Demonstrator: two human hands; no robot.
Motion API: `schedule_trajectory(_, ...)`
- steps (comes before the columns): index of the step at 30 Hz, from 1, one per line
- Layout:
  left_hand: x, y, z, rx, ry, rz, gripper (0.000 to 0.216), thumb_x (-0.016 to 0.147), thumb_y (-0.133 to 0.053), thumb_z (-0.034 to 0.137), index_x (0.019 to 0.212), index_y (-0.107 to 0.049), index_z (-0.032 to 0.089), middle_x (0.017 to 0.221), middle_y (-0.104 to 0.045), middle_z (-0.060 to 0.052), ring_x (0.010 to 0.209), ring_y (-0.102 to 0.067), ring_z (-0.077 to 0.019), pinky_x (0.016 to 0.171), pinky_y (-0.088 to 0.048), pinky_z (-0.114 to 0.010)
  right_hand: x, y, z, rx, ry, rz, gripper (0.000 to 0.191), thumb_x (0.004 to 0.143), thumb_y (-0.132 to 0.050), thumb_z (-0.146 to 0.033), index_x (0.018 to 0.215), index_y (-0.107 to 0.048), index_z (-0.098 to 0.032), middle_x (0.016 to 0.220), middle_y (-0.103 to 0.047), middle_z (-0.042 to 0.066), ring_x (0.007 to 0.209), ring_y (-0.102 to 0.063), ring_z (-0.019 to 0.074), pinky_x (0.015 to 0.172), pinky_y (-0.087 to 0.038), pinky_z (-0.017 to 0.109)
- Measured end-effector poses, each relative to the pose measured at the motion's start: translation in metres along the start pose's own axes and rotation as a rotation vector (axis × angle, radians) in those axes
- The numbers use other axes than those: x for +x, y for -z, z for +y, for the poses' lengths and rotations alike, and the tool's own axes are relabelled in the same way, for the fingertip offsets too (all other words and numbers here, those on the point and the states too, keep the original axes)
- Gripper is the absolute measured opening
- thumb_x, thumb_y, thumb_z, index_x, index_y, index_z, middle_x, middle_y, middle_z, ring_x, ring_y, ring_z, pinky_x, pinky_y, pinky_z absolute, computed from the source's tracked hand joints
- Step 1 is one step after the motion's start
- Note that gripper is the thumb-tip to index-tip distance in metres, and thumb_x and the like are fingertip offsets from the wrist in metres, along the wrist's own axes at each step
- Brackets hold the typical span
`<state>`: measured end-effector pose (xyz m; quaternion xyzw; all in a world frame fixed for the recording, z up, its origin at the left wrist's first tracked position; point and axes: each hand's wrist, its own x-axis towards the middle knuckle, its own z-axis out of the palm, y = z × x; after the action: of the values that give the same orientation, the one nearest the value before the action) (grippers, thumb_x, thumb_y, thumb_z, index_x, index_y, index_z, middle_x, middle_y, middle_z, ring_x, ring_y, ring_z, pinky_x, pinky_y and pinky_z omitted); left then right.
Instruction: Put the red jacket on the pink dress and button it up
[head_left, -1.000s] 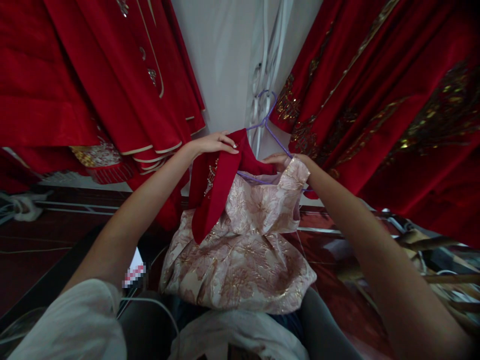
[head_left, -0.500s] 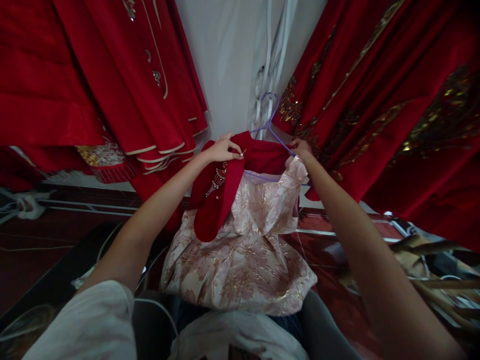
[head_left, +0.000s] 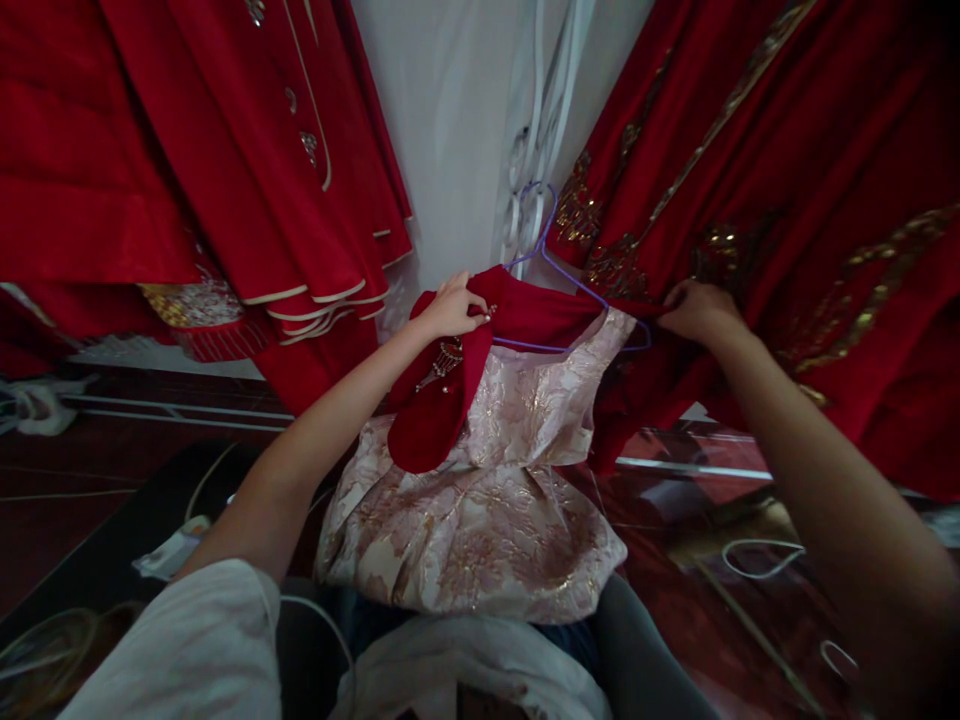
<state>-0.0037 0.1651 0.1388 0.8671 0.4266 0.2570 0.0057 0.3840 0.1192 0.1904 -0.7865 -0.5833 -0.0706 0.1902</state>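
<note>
Red cloth [head_left: 553, 315] stretches behind the purple hanger [head_left: 574, 276], its beaded panel [head_left: 426, 440] draped over the pink-gold dress [head_left: 517, 520]. I'd call this spreading: the left hand [head_left: 456, 308] pinches one edge, the right hand [head_left: 701, 310] the far end, held wide apart; the next move seems to need even tension.

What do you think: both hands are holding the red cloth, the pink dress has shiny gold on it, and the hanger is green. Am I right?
Nearly! The hanger isn't green, it's purple; the head view shows it. The left hand and right hand do hold the red cloth, and the pink dress does have shiny gold on it.
</note>
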Motion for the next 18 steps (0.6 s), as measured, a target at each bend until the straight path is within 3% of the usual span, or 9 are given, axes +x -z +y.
schedule_trajectory(2,-0.002,-0.002,0.002,0.016,-0.001,0.011,0.023,0.078,-0.062,0.031,0.093,-0.075,0.019,0.112,-0.05,-0.013,0.117,-0.045,-0.0334,0.1,-0.034,-0.05,-0.012,0.012,-0.003,0.055,-0.007,-0.026,0.023,0.06,-0.076,-0.018,0.079,-0.063,-0.018,0.082,-0.066,0.009,0.061,-0.048,0.0118,0.064,-0.037,0.03)
schedule_trajectory(4,-0.004,-0.003,0.005,0.026,0.0,0.019,0.023,0.078,-0.062,0.031,0.093,-0.074,0.019,0.112,-0.049,-0.013,0.118,-0.044,-0.0336,0.099,-0.035,-0.05,-0.026,0.018,-0.009,0.214,-0.024,-0.146,0.021,0.065,-0.073,-0.017,0.083,-0.062,-0.017,0.074,-0.065,0.006,0.057,-0.049,0.011,0.061,-0.038,0.028)
schedule_trajectory(6,-0.006,-0.004,0.01,0.032,0.006,0.029,0.023,0.078,-0.061,0.031,0.093,-0.074,0.018,0.111,-0.049,-0.013,0.117,-0.045,-0.0337,0.097,-0.036,-0.05,-0.039,0.016,-0.017,0.402,-0.046,-0.307,0.013,0.072,-0.066,-0.014,0.083,-0.061,-0.017,0.068,-0.063,0.003,0.053,-0.051,0.011,0.058,-0.039,0.027)
schedule_trajectory(8,-0.009,-0.003,0.014,0.04,0.013,0.04,0.023,0.078,-0.061,0.031,0.092,-0.074,0.018,0.11,-0.049,-0.014,0.115,-0.045,-0.0338,0.096,-0.037,-0.049,-0.046,0.007,-0.026,0.533,-0.072,-0.365,0.005,0.075,-0.06,-0.014,0.079,-0.061,-0.017,0.063,-0.061,0.001,0.05,-0.051,0.0116,0.055,-0.04,0.027)
schedule_trajectory(10,-0.011,-0.002,0.017,0.049,0.014,0.043,0.023,0.078,-0.061,0.031,0.092,-0.074,0.017,0.108,-0.049,-0.014,0.113,-0.046,-0.0337,0.095,-0.037,-0.049,-0.046,-0.008,-0.034,0.591,-0.1,-0.278,0.005,0.077,-0.057,-0.016,0.075,-0.061,-0.017,0.061,-0.059,0.001,0.05,-0.05,0.0128,0.054,-0.041,0.027)
schedule_trajectory(15,-0.014,0.001,0.019,0.077,0.019,0.036,0.023,0.079,-0.061,0.032,0.092,-0.074,0.018,0.107,-0.048,-0.013,0.112,-0.047,-0.0331,0.094,-0.037,-0.048,-0.022,-0.04,-0.038,0.494,-0.052,0.179,0.022,0.072,-0.068,-0.03,0.089,-0.062,-0.017,0.075,-0.063,0.004,0.066,-0.056,0.0179,0.066,-0.044,0.03)
schedule_trajectory(18,-0.015,0.002,0.021,0.072,0.028,0.027,0.023,0.079,-0.061,0.032,0.093,-0.074,0.019,0.109,-0.048,-0.014,0.115,-0.045,-0.0331,0.094,-0.037,-0.049,-0.011,-0.048,-0.038,0.506,-0.066,0.24,0.025,0.077,-0.064,-0.043,0.076,-0.06,-0.019,0.068,-0.059,0.004,0.066,-0.053,0.0176,0.066,-0.041,0.03)
